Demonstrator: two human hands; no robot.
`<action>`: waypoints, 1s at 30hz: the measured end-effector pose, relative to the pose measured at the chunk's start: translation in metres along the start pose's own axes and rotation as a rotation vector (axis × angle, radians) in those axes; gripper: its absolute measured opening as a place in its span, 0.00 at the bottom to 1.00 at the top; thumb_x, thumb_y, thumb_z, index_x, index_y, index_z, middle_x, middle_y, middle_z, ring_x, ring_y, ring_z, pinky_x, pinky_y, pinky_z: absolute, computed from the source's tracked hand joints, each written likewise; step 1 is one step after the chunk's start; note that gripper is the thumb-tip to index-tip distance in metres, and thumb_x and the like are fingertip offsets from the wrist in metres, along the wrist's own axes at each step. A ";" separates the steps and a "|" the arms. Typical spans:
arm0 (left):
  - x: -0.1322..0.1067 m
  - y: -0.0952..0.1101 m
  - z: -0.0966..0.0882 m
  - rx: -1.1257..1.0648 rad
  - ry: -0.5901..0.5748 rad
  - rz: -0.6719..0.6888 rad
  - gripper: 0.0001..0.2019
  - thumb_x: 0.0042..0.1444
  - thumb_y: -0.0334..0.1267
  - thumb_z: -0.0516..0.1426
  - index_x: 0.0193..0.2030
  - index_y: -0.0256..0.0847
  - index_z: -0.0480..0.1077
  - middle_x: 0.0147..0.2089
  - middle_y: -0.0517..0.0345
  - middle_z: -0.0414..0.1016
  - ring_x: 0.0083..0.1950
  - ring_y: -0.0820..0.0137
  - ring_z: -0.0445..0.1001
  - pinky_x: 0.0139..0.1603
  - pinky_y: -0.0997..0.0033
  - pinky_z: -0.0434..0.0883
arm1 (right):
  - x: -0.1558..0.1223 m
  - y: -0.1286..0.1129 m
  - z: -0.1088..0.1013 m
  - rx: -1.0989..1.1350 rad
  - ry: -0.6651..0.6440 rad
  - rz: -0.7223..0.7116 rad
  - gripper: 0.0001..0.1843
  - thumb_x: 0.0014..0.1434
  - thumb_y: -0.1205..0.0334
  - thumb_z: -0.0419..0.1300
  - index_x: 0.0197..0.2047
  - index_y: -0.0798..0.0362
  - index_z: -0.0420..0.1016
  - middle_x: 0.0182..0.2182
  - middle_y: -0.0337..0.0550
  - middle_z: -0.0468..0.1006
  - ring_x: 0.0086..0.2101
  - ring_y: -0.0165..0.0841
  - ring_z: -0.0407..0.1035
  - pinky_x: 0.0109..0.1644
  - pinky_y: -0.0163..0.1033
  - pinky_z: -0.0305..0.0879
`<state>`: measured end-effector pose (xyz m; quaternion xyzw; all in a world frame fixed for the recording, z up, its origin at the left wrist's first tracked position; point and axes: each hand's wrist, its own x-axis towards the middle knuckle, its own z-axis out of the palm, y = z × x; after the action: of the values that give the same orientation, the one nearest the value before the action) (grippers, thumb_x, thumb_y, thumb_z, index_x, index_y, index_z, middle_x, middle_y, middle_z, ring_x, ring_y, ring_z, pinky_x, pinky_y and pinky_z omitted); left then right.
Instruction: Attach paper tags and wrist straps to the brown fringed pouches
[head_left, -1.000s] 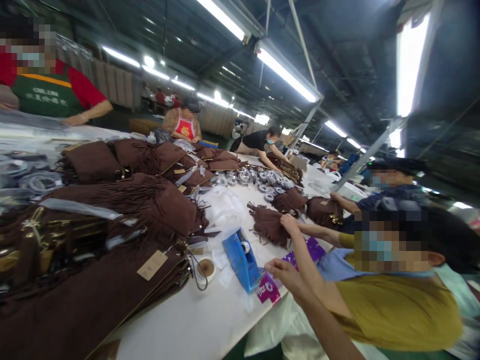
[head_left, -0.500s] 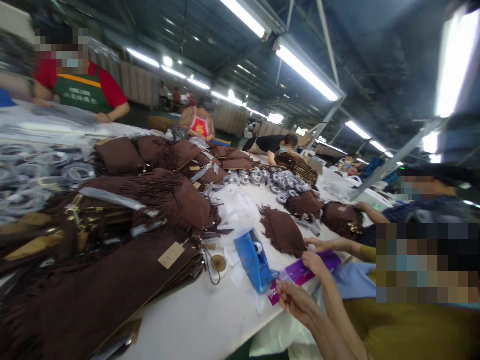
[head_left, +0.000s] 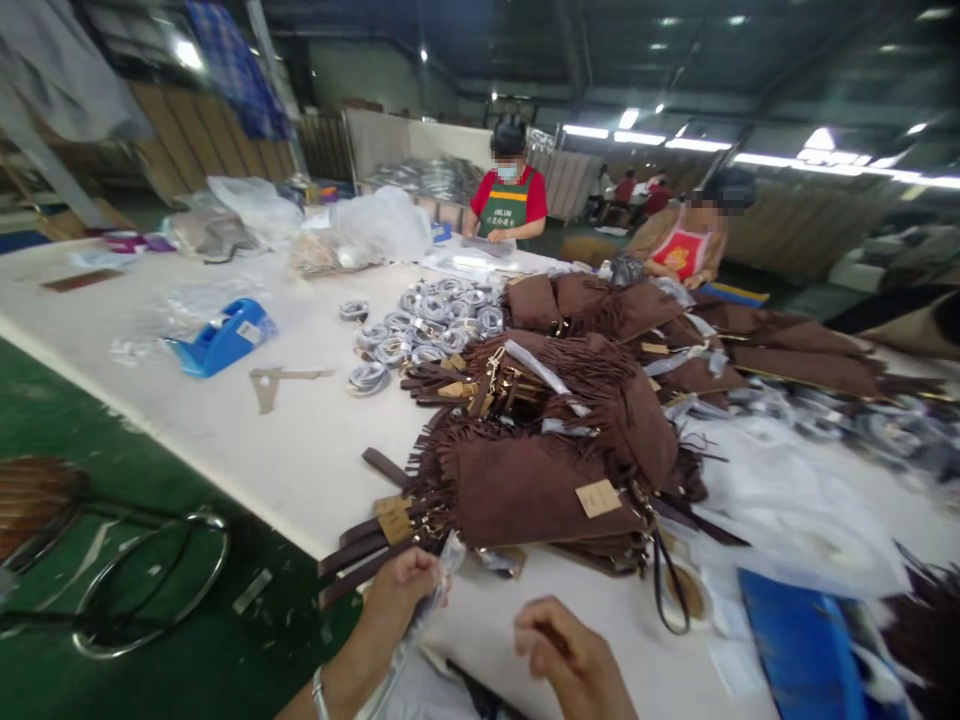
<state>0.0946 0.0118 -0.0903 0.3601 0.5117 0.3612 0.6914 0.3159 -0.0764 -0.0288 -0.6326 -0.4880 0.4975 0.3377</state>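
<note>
My left hand (head_left: pixel 397 600), with a bracelet at its wrist, is closed around a strip of clear plastic wrap (head_left: pixel 452 555). The wrap runs down towards the table's near edge; what lies inside it is hard to make out. To its right my right hand (head_left: pixel 566 650) hovers over the table, fingers loosely bent and a little apart, nothing visible in them. Just beyond both hands lies a stack of brown fringed bags (head_left: pixel 517 490) with a cardboard tag (head_left: pixel 598 498) on top. Dark straps (head_left: pixel 367 545) stick out from its left side. A dark item (head_left: pixel 480 690) lies below, partly cut off.
Coiled wrapped straps (head_left: pixel 427 320) lie beyond the bags. A blue tape dispenser (head_left: pixel 225 338) and a caliper-like tool (head_left: pixel 281 382) are left; another blue dispenser (head_left: pixel 806 640) is right, near a tape roll (head_left: pixel 688 595). A stool (head_left: pixel 45 510) stands left. Co-workers (head_left: pixel 514 200) work across the table.
The view has swung left, away from the co-worker in the olive top. My two hands have come into view at the bottom, the left one holding the plastic wrap.
</note>
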 end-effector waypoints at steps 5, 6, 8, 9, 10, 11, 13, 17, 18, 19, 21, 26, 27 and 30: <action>-0.004 0.003 -0.003 0.034 0.007 0.094 0.12 0.46 0.45 0.62 0.28 0.37 0.70 0.22 0.56 0.75 0.24 0.69 0.69 0.28 0.72 0.61 | 0.060 -0.031 0.065 -0.101 -0.080 -0.210 0.09 0.56 0.68 0.51 0.30 0.51 0.72 0.24 0.35 0.72 0.27 0.29 0.65 0.31 0.31 0.57; -0.004 0.005 -0.002 0.030 0.015 0.108 0.12 0.45 0.44 0.62 0.27 0.37 0.71 0.22 0.56 0.74 0.24 0.69 0.69 0.28 0.72 0.61 | 0.064 -0.031 0.070 -0.129 -0.079 -0.228 0.10 0.56 0.69 0.50 0.29 0.51 0.72 0.24 0.35 0.72 0.27 0.29 0.65 0.32 0.31 0.56; -0.005 0.007 -0.001 0.033 0.039 0.128 0.10 0.45 0.43 0.62 0.26 0.37 0.71 0.22 0.58 0.73 0.25 0.69 0.68 0.29 0.72 0.61 | 0.067 -0.028 0.075 -0.197 -0.071 -0.245 0.11 0.56 0.70 0.49 0.28 0.51 0.71 0.24 0.35 0.72 0.27 0.29 0.65 0.32 0.31 0.56; -0.005 0.008 -0.001 0.033 0.046 0.131 0.10 0.45 0.42 0.62 0.26 0.37 0.71 0.22 0.59 0.72 0.25 0.70 0.67 0.28 0.73 0.61 | 0.068 -0.027 0.075 -0.232 -0.061 -0.244 0.11 0.56 0.70 0.49 0.28 0.51 0.71 0.24 0.35 0.72 0.27 0.30 0.66 0.32 0.31 0.55; -0.005 0.009 0.000 0.030 0.045 0.130 0.09 0.45 0.42 0.62 0.26 0.37 0.72 0.22 0.59 0.71 0.25 0.70 0.67 0.28 0.73 0.60 | 0.068 -0.027 0.076 -0.264 -0.051 -0.243 0.11 0.56 0.70 0.49 0.29 0.51 0.70 0.24 0.35 0.72 0.27 0.30 0.66 0.32 0.31 0.55; -0.005 0.009 0.000 0.023 0.039 0.125 0.09 0.46 0.42 0.62 0.26 0.37 0.72 0.22 0.60 0.71 0.25 0.70 0.66 0.28 0.73 0.60 | 0.068 -0.027 0.076 -0.296 -0.044 -0.243 0.11 0.56 0.70 0.49 0.29 0.51 0.70 0.24 0.35 0.73 0.28 0.30 0.67 0.32 0.31 0.54; -0.004 0.010 -0.001 0.019 0.026 0.119 0.08 0.46 0.41 0.61 0.26 0.37 0.72 0.22 0.60 0.71 0.25 0.70 0.66 0.28 0.74 0.59 | 0.069 -0.029 0.076 -0.372 -0.034 -0.256 0.11 0.56 0.71 0.49 0.29 0.51 0.70 0.25 0.35 0.74 0.29 0.31 0.68 0.33 0.31 0.54; -0.004 0.011 -0.008 0.069 -0.018 0.121 0.05 0.47 0.35 0.58 0.29 0.37 0.74 0.26 0.57 0.75 0.29 0.68 0.69 0.31 0.73 0.61 | 0.070 -0.040 0.079 -0.586 -0.014 -0.231 0.10 0.56 0.72 0.50 0.29 0.51 0.69 0.25 0.37 0.75 0.28 0.31 0.69 0.31 0.32 0.51; -0.005 0.011 -0.010 0.072 -0.037 0.116 0.05 0.47 0.34 0.58 0.30 0.37 0.75 0.27 0.56 0.76 0.30 0.67 0.70 0.33 0.73 0.62 | 0.071 -0.042 0.080 -0.643 -0.008 -0.215 0.10 0.56 0.72 0.50 0.29 0.51 0.69 0.24 0.37 0.76 0.27 0.31 0.69 0.30 0.32 0.50; -0.006 0.010 -0.011 0.070 -0.056 0.110 0.06 0.46 0.33 0.58 0.31 0.37 0.75 0.29 0.56 0.76 0.32 0.66 0.71 0.34 0.72 0.63 | 0.071 -0.045 0.081 -0.697 -0.004 -0.201 0.10 0.56 0.72 0.50 0.29 0.51 0.69 0.24 0.38 0.76 0.26 0.31 0.69 0.29 0.33 0.49; -0.007 0.007 -0.013 0.051 -0.080 0.100 0.07 0.45 0.34 0.61 0.33 0.37 0.75 0.30 0.54 0.77 0.34 0.64 0.72 0.35 0.72 0.64 | 0.072 -0.049 0.082 -0.793 -0.005 -0.198 0.10 0.56 0.73 0.51 0.31 0.51 0.69 0.24 0.39 0.77 0.26 0.32 0.70 0.29 0.34 0.47; -0.002 -0.004 -0.009 0.024 -0.003 0.085 0.09 0.45 0.41 0.65 0.28 0.37 0.74 0.26 0.55 0.76 0.29 0.67 0.70 0.32 0.72 0.64 | 0.077 -0.054 0.082 -0.932 -0.048 -0.203 0.09 0.55 0.75 0.52 0.33 0.52 0.69 0.29 0.45 0.79 0.29 0.36 0.73 0.29 0.35 0.47; -0.001 -0.005 -0.008 0.032 0.020 0.087 0.09 0.45 0.41 0.65 0.26 0.36 0.73 0.24 0.57 0.74 0.28 0.68 0.69 0.31 0.73 0.63 | 0.077 -0.053 0.082 -0.929 -0.050 -0.186 0.09 0.56 0.75 0.52 0.34 0.53 0.69 0.29 0.45 0.79 0.29 0.36 0.73 0.29 0.35 0.48; -0.001 -0.006 -0.005 -0.001 0.071 0.051 0.11 0.45 0.42 0.65 0.24 0.36 0.72 0.22 0.59 0.72 0.26 0.71 0.66 0.29 0.74 0.60 | 0.075 -0.048 0.083 -0.818 -0.022 -0.123 0.08 0.57 0.73 0.52 0.39 0.53 0.67 0.27 0.44 0.79 0.28 0.35 0.74 0.29 0.34 0.50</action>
<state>0.0899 0.0089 -0.0961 0.3596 0.5262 0.3915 0.6637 0.2250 0.0045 -0.0302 -0.6789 -0.6862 0.2481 0.0823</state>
